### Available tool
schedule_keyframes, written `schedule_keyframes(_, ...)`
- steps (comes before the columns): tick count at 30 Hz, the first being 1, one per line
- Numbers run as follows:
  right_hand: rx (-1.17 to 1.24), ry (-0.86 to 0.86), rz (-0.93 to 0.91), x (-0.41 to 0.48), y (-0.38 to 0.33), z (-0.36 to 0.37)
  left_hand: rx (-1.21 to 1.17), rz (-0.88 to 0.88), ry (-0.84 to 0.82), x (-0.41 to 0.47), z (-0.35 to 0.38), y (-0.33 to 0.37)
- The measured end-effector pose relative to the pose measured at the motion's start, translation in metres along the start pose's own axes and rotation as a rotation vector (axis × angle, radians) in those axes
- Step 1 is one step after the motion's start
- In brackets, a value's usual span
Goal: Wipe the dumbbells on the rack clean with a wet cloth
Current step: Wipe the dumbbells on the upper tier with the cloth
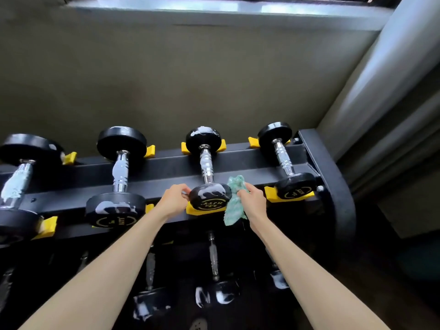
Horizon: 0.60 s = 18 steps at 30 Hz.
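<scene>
Several black dumbbells with chrome handles lie on the top tier of a black rack (166, 167) with yellow cradles. The third dumbbell (206, 167) carries white smears on both heads and its handle. My left hand (175, 200) grips the left side of its near head (210, 196). My right hand (252, 201) holds a green cloth (234, 203) against the right side of that head. The dumbbell at the far right (284, 160) looks free of smears. The two dumbbells to the left (120, 172) show white patches.
A lower tier holds more smeared dumbbells (214, 270) in shadow between my forearms. A grey wall rises behind the rack, with a window ledge (214, 5) above. A pale column (392, 67) stands at the right, close to the rack's end plate (333, 177).
</scene>
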State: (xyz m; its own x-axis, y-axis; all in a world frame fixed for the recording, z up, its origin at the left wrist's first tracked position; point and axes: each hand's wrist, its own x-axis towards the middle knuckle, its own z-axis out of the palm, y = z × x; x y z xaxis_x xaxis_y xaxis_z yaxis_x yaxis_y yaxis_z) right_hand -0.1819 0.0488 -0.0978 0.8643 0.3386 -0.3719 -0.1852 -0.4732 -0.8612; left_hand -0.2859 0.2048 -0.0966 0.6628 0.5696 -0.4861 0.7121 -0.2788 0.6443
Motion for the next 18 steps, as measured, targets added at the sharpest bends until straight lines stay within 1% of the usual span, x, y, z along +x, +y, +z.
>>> schedule_keyframes(4, 0.007, 0.049, -0.140, -0.015, -0.008, 0.011, -0.097, -0.049, 0.054, 0.000, 0.003, 0.001)
schedule_keyframes(8, -0.100, 0.059, -0.216, -0.017, -0.006, 0.017, -0.208, -0.066, 0.013, -0.005, 0.003, 0.003)
schedule_keyframes(14, -0.297, -0.015, -0.368, -0.020, -0.018, 0.022, -0.336, -0.083, -0.026, -0.012, 0.002, 0.001)
schedule_keyframes(18, -0.476, -0.135, -0.503, -0.020, -0.028, 0.029, -0.463, -0.102, -0.047, -0.014, 0.003, -0.005)
